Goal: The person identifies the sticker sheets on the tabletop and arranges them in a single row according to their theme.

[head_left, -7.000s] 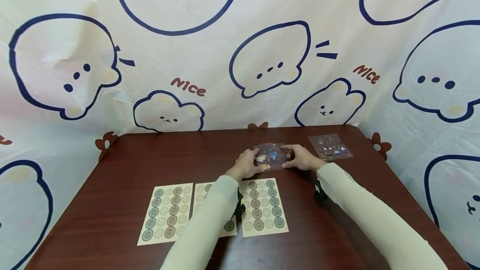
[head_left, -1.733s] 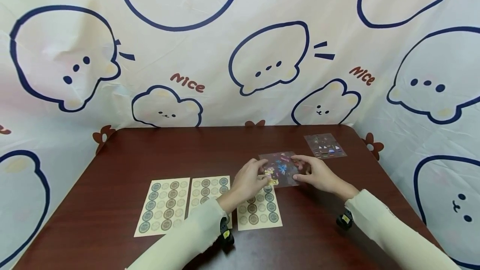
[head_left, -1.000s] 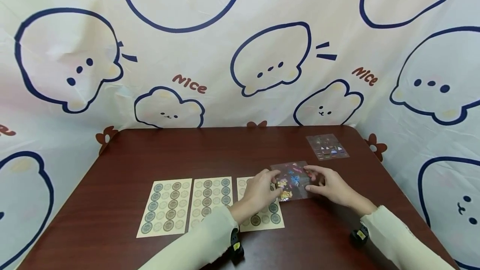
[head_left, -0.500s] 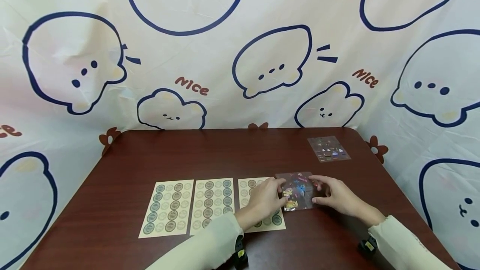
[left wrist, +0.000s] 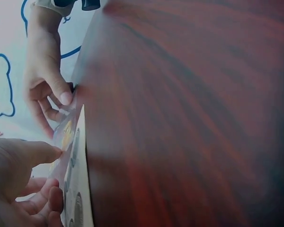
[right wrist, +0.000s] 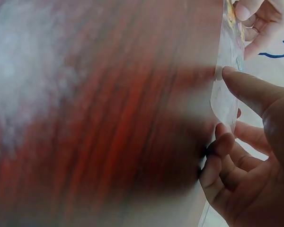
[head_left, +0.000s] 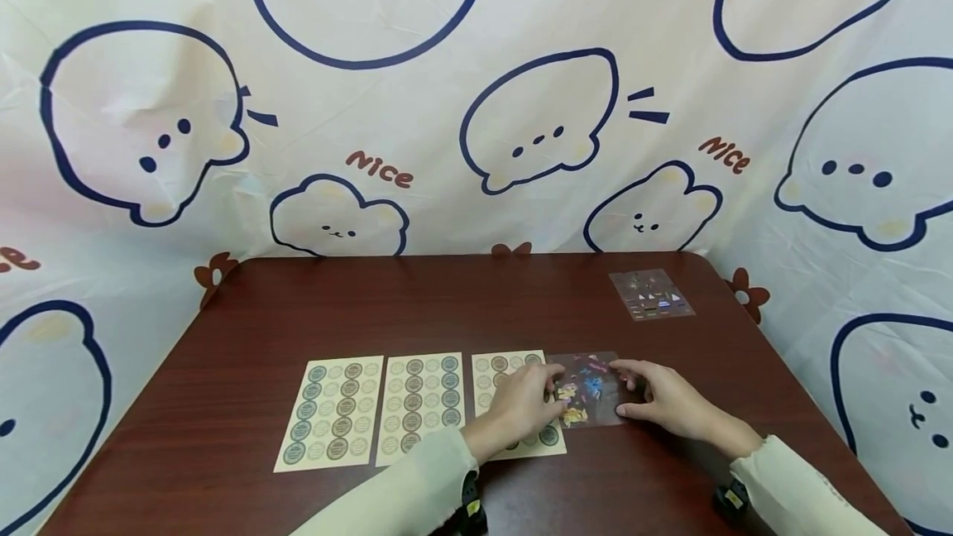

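A clear sticker sheet [head_left: 593, 391] with blue, pink and yellow prints lies near the right of the table, its left edge overlapping a cream sheet of round stickers [head_left: 489, 383]. My left hand [head_left: 524, 399] holds the clear sheet by its left edge, reaching across the cream sheet and hiding part of it. On the opposite edge my right hand [head_left: 666, 395] grips the sheet between thumb and fingers. In the right wrist view the thumb presses on the clear film [right wrist: 227, 97] while the other fingers curl at its edge.
Two more cream sheets of round stickers, one at the left [head_left: 328, 416] and one in the middle [head_left: 420, 395], line up beside the third. Another clear sticker sheet [head_left: 651, 294] lies at the back right of the brown table [head_left: 357, 304]. A patterned cloth [head_left: 417, 122] hangs behind.
Both hands have brought the clear sheet from the back of the table toward me and to the right, beside the rightmost cream sheet. Over the last half second it shifted slightly nearer.
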Demonstrator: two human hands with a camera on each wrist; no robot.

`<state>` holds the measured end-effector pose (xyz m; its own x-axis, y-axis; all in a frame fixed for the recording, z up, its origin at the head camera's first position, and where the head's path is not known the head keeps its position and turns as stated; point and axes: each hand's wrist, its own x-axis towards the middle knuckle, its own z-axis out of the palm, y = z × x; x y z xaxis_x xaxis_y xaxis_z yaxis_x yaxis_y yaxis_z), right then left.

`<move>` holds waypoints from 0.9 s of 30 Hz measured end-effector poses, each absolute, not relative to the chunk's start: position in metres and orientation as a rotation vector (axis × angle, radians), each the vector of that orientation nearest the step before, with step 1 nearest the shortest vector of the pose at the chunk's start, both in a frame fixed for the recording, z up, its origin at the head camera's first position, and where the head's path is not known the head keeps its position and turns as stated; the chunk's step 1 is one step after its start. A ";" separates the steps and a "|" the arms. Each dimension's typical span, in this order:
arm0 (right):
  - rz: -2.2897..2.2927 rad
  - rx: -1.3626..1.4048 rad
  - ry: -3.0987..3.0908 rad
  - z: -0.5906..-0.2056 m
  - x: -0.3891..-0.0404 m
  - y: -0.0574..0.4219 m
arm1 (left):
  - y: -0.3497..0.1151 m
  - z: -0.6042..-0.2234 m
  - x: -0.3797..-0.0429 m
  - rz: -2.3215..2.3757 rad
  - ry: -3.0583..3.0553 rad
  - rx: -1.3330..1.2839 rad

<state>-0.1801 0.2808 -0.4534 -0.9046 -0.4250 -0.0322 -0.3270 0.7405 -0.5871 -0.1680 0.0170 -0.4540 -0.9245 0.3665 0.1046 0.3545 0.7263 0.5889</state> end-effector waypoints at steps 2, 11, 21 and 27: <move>-0.877 -0.608 2.786 -0.454 -0.180 0.280 | 0.015 -0.455 -0.168 0.998 2.893 0.611; -0.821 -0.629 2.833 -0.454 -0.178 0.271 | 0.004 -0.459 -0.169 0.950 2.921 0.674; -0.775 -0.603 2.881 -0.452 -0.175 0.270 | 0.006 -0.454 -0.168 0.797 2.944 0.719; -0.758 -0.576 2.879 -0.453 -0.173 0.272 | 0.009 -0.455 -0.168 0.719 2.954 0.721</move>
<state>-0.1734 0.2723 -0.4534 -0.9221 -0.3867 -0.0088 -0.3322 0.8034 -0.4942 -0.1678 0.0091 -0.4553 -0.8933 0.4403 0.0905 0.4326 0.7876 0.4388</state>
